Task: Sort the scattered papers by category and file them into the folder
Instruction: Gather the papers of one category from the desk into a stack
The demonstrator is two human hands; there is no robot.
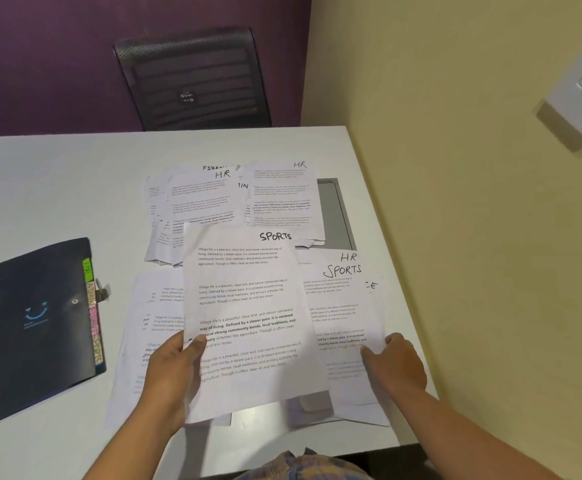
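Note:
My left hand (175, 368) grips the left edge of a printed sheet headed SPORTS (248, 306), held up above the table. To its right lies a second SPORTS sheet (343, 299), and my right hand (395, 362) rests on its lower right part, fingers pinching the paper's edge. An HR sheet (348, 257) peeks out beneath that one. Two more sheets headed HR (203, 199) (282, 192) lie further back, over partly hidden pages. A dark blue folder (30, 323) with coloured tabs (93, 313) lies shut at the left.
A white table (57, 188) carries everything; its right edge runs along a yellow wall. A grey flat thing (334, 213) shows under the far right papers. A black mesh chair (192, 81) stands behind the table. More sheets (154, 306) lie under the held page.

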